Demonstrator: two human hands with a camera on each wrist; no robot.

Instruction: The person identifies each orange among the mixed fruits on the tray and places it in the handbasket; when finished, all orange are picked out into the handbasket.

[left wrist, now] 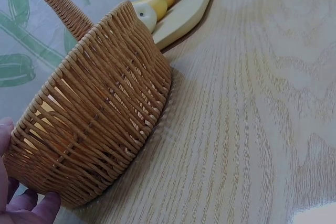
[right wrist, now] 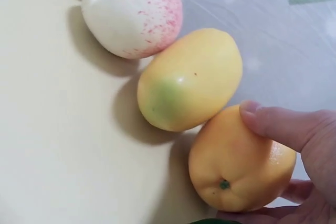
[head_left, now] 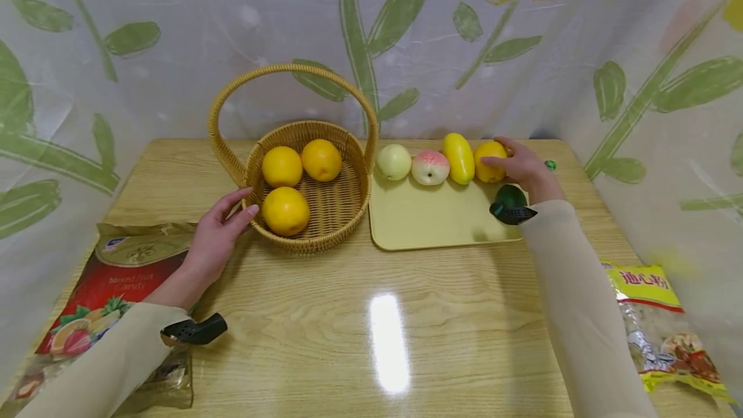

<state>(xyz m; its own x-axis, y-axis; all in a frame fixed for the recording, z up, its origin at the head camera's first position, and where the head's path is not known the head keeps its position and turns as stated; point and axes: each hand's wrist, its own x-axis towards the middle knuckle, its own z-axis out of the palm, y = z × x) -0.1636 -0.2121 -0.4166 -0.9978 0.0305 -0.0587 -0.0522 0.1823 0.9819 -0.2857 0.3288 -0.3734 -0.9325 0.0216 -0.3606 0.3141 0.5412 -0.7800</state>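
In the head view, my left hand (head_left: 217,231) holds the left side of a wicker basket (head_left: 313,247), thumb by the rim. The left wrist view shows fingertips (left wrist: 47,208) low against the basket's outer wall. Three oranges (head_left: 286,211) lie inside the basket. My right hand (head_left: 531,169) grips another orange (right wrist: 236,166) at the right of a row on the pale yellow tray (head_left: 429,224), thumb on one side and fingers around the other. Beside that orange lie a yellow mango (head_left: 458,159), a pink-white peach (head_left: 430,168) and a pale green round fruit (head_left: 393,162).
A dark green fruit (head_left: 511,196) sits on the tray near my right wrist, partly covered. A red candy bag (head_left: 128,276) lies under my left forearm. At the right edge is a yellow-topped food packet (head_left: 662,321). A flowered curtain (head_left: 244,31) encloses the table.
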